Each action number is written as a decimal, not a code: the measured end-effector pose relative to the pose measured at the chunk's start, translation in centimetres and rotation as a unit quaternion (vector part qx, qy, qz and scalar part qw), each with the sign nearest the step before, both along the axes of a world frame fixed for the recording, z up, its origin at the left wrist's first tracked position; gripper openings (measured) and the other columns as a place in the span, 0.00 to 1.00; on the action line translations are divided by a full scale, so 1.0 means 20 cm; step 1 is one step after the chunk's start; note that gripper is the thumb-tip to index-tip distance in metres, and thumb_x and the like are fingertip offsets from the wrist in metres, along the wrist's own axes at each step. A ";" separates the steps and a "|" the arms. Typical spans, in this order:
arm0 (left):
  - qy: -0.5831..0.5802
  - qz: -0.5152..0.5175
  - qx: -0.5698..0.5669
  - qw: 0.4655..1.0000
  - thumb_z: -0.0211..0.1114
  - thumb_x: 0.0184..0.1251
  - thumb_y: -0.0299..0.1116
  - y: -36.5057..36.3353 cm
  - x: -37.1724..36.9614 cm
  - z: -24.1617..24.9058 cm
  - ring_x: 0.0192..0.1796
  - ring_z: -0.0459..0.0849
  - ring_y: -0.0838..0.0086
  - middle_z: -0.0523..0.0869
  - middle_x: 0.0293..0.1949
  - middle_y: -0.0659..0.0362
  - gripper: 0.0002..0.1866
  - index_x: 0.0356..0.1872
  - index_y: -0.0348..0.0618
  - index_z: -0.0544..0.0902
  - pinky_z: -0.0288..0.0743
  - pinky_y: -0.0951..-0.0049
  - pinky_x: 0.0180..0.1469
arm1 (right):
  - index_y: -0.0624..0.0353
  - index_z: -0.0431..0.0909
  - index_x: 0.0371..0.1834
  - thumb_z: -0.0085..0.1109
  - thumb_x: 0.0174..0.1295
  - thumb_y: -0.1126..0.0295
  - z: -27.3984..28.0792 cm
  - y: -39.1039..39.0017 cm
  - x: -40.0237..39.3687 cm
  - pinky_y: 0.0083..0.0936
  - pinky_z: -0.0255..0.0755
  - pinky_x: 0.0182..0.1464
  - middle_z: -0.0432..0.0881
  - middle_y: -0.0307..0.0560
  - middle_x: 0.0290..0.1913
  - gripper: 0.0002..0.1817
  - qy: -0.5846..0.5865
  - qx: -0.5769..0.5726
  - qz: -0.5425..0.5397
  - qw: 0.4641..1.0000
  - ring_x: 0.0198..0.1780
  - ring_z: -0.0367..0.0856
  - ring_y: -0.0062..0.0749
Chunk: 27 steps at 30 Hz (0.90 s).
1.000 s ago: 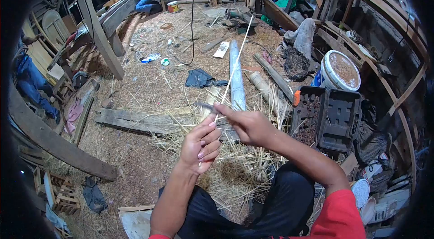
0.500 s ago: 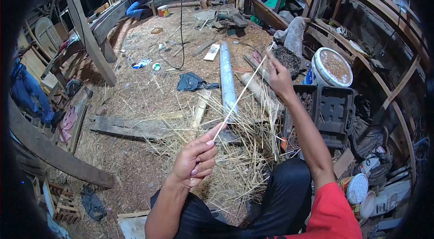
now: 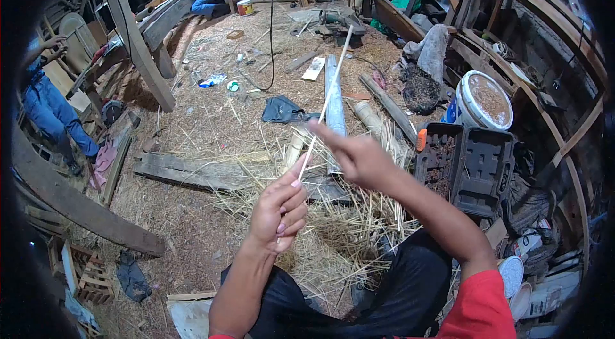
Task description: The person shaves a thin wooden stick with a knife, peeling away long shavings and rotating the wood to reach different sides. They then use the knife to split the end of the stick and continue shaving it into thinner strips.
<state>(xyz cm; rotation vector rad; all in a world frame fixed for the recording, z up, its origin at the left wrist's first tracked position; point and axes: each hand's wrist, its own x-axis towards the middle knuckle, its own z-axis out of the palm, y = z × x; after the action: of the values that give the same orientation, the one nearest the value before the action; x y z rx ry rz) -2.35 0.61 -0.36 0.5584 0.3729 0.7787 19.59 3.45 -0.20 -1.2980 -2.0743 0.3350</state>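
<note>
Both hands were clamped on one strip (image 3: 328, 97): left hand (image 3: 280, 211) pinched its base, right hand (image 3: 355, 156) gripped higher, tip pointing to 1 o'clock over the straw (image 3: 333, 236).

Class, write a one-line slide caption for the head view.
Left hand and right hand hold a thin strip over scattered straw.

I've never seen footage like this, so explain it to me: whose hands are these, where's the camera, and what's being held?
The camera sits on a person's head, looking down at their own two hands. The left hand grips the lower end of a thin pale strip. The right hand pinches the strip just above the left. Straw and planks cover the ground. An open tool case and a white bucket lie to the right. Other people are in the background.
</note>
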 end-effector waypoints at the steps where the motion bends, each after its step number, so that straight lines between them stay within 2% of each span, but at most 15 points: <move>1: 0.011 -0.009 0.010 1.000 0.43 0.77 0.26 -0.01 0.00 0.01 0.10 0.54 0.88 0.59 0.17 0.70 0.28 0.76 0.46 0.56 0.49 0.87 0.08 | 0.36 0.63 0.74 0.50 0.67 0.70 0.03 0.04 0.05 0.39 0.78 0.34 0.85 0.59 0.41 0.30 0.012 -0.018 -0.035 0.999 0.28 0.86 0.45; 2: 0.021 -0.019 0.007 1.000 0.43 0.76 0.26 -0.02 0.00 0.01 0.10 0.54 0.88 0.59 0.17 0.70 0.28 0.76 0.46 0.54 0.49 0.87 0.08 | 0.36 0.65 0.73 0.50 0.69 0.70 0.06 0.07 0.11 0.37 0.79 0.34 0.86 0.58 0.44 0.29 0.024 -0.035 -0.071 0.997 0.29 0.87 0.44; 4: 0.037 -0.036 0.000 0.999 0.43 0.76 0.25 -0.03 0.00 0.01 0.10 0.53 0.88 0.59 0.17 0.70 0.30 0.77 0.45 0.52 0.50 0.87 0.08 | 0.39 0.70 0.71 0.46 0.72 0.70 -0.03 0.21 0.27 0.31 0.79 0.43 0.79 0.57 0.61 0.24 0.021 0.048 -0.094 0.994 0.37 0.87 0.34; 6: 0.023 -0.054 -0.025 0.998 0.43 0.76 0.25 -0.02 0.00 -0.01 0.10 0.54 0.88 0.59 0.17 0.70 0.30 0.77 0.45 0.52 0.50 0.87 0.09 | 0.38 0.67 0.72 0.46 0.72 0.66 -0.07 0.29 0.38 0.34 0.78 0.36 0.86 0.55 0.46 0.25 0.034 0.045 -0.163 0.985 0.31 0.86 0.43; 8: 0.014 -0.070 -0.039 0.997 0.42 0.76 0.25 0.00 0.01 -0.03 0.10 0.54 0.88 0.59 0.17 0.70 0.30 0.77 0.46 0.51 0.50 0.87 0.08 | 0.37 0.66 0.73 0.45 0.73 0.65 -0.22 0.48 0.58 0.33 0.77 0.36 0.86 0.54 0.49 0.24 0.026 0.167 -0.190 0.967 0.31 0.86 0.44; 9: 0.014 -0.076 -0.041 0.996 0.42 0.77 0.25 0.00 0.02 -0.04 0.10 0.54 0.88 0.59 0.17 0.70 0.30 0.78 0.46 0.51 0.50 0.87 0.08 | 0.37 0.66 0.73 0.45 0.73 0.64 -0.19 0.49 0.57 0.32 0.77 0.36 0.86 0.53 0.50 0.24 0.023 0.228 -0.202 0.952 0.32 0.86 0.45; 11: -0.005 -0.066 -0.039 0.997 0.42 0.77 0.26 0.02 0.01 -0.05 0.10 0.54 0.88 0.59 0.17 0.70 0.29 0.77 0.48 0.53 0.50 0.87 0.08 | 0.38 0.64 0.74 0.43 0.74 0.63 -0.19 0.42 0.53 0.34 0.77 0.35 0.87 0.52 0.47 0.25 0.061 0.133 -0.203 0.968 0.31 0.86 0.44; 13: -0.047 -0.032 -0.040 0.998 0.41 0.78 0.27 0.04 0.00 -0.05 0.10 0.55 0.88 0.60 0.17 0.70 0.26 0.75 0.50 0.57 0.50 0.87 0.08 | 0.40 0.62 0.75 0.43 0.74 0.64 -0.14 0.22 0.31 0.36 0.76 0.35 0.87 0.51 0.41 0.26 0.101 0.049 -0.115 0.987 0.30 0.85 0.45; 16: -0.065 -0.005 -0.082 0.995 0.39 0.79 0.28 0.08 -0.02 -0.06 0.09 0.55 0.88 0.60 0.17 0.69 0.22 0.70 0.52 0.64 0.50 0.87 0.07 | 0.40 0.60 0.76 0.50 0.70 0.68 -0.09 -0.07 -0.02 0.40 0.76 0.33 0.82 0.52 0.28 0.30 0.034 0.001 0.090 0.995 0.28 0.84 0.47; 17: -0.092 -0.015 -0.101 0.991 0.38 0.79 0.28 0.08 -0.03 -0.06 0.09 0.55 0.88 0.61 0.17 0.69 0.19 0.66 0.53 0.67 0.50 0.87 0.07 | 0.39 0.60 0.76 0.51 0.68 0.68 -0.09 -0.08 -0.06 0.40 0.76 0.32 0.82 0.53 0.29 0.31 0.029 0.007 0.097 0.995 0.28 0.84 0.48; 20: -0.079 0.003 -0.095 0.992 0.39 0.79 0.28 0.05 -0.04 -0.02 0.09 0.54 0.88 0.60 0.16 0.70 0.20 0.67 0.54 0.67 0.48 0.87 0.08 | 0.35 0.60 0.76 0.54 0.65 0.70 -0.07 -0.10 -0.09 0.42 0.77 0.32 0.82 0.54 0.31 0.34 0.003 0.029 0.101 0.994 0.29 0.83 0.50; 22: -0.071 -0.008 -0.067 0.995 0.39 0.79 0.28 0.03 -0.05 0.00 0.09 0.54 0.88 0.59 0.16 0.71 0.22 0.71 0.53 0.64 0.49 0.88 0.08 | 0.33 0.59 0.76 0.54 0.64 0.70 -0.04 -0.10 -0.07 0.44 0.76 0.32 0.83 0.54 0.32 0.35 -0.020 0.053 0.091 0.994 0.29 0.83 0.50; 23: -0.064 -0.014 -0.051 0.997 0.40 0.79 0.28 0.03 -0.05 0.01 0.09 0.54 0.88 0.59 0.17 0.71 0.23 0.72 0.53 0.62 0.49 0.88 0.08 | 0.34 0.61 0.75 0.54 0.63 0.70 -0.02 -0.10 -0.08 0.44 0.75 0.31 0.82 0.55 0.29 0.35 -0.008 0.067 0.080 0.994 0.28 0.83 0.50; 26: -0.057 -0.046 -0.025 0.997 0.40 0.78 0.27 -0.03 -0.05 0.04 0.09 0.54 0.88 0.59 0.17 0.69 0.28 0.77 0.52 0.53 0.50 0.88 0.08 | 0.34 0.63 0.74 0.53 0.63 0.71 0.01 -0.02 0.02 0.42 0.74 0.29 0.81 0.57 0.25 0.34 -0.002 0.027 -0.037 0.999 0.24 0.82 0.49; 27: -0.046 -0.050 -0.027 0.997 0.41 0.77 0.26 -0.05 -0.04 0.04 0.10 0.54 0.88 0.59 0.17 0.69 0.31 0.79 0.49 0.47 0.50 0.88 0.09 | 0.33 0.65 0.73 0.50 0.64 0.72 -0.01 0.02 0.07 0.39 0.74 0.28 0.80 0.58 0.23 0.32 0.023 0.081 -0.049 0.995 0.21 0.81 0.47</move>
<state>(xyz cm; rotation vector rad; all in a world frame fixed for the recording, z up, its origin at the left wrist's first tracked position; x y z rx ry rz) -3.16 -0.32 0.50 0.4849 0.2786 0.6935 21.05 3.93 -0.40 -1.2785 -1.9486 0.1484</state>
